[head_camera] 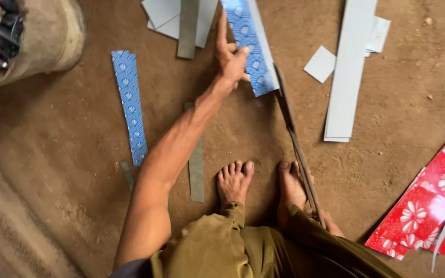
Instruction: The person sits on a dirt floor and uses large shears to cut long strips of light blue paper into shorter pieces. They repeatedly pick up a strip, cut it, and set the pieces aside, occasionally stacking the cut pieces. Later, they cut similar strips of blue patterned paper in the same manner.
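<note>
Bare dirt floor lies under my feet, where my left hand pinches the blue patterned strip by its edge beside the long shears whose handle my mostly hidden right hand seems to hold, so the strip could slip and be cut crooked.

I'm seeing the blue patterned sheet at top centre looking thin, smooth, slightly glossy. Red floral sheet at lower right is looking glossy too. Dirt floor is showing matt, rough. Long shears are reading dull, worn metal.
</note>
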